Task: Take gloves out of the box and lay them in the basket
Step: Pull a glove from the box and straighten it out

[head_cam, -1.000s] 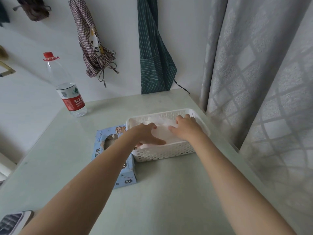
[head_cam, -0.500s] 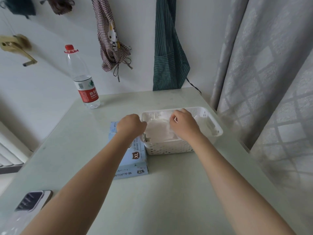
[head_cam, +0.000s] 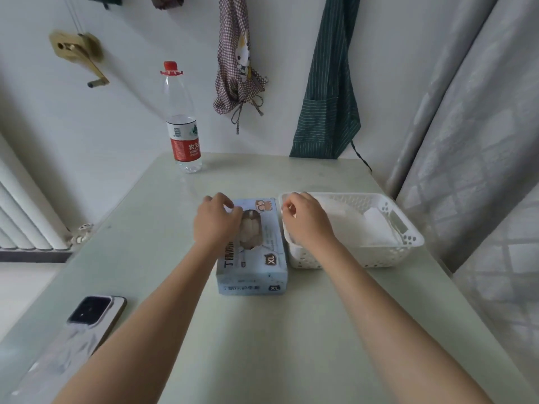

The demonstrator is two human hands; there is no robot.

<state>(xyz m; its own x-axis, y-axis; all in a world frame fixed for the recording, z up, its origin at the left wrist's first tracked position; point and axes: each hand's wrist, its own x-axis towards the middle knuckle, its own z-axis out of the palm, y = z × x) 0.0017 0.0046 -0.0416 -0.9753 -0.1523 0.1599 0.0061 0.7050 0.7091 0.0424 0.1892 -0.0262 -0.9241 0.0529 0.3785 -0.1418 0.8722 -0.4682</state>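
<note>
A light-blue glove box (head_cam: 262,266) marked XL lies flat at the table's middle. Translucent gloves (head_cam: 252,231) show in its oval top opening. My left hand (head_cam: 215,220) is over the box's left side, with curled fingertips pinching a pale bit of glove at the far end of the opening. Right of the box stands a white perforated basket (head_cam: 408,228) with whitish gloves (head_cam: 350,225) lying flat inside. My right hand (head_cam: 306,220) hovers over the basket's near-left corner, its fingers loosely curled and holding nothing.
A water bottle (head_cam: 183,135) with a red label stands at the table's far left. A phone (head_cam: 93,313) lies face down near the front left edge. Grey curtains (head_cam: 481,141) hang close on the right, aprons (head_cam: 326,97) on the back wall, a radiator (head_cam: 23,217) at left.
Both hands have left the gloves in the basket. My left hand has moved left onto the box opening, and my right hand has drawn back to the basket's left rim. The view has shifted.
</note>
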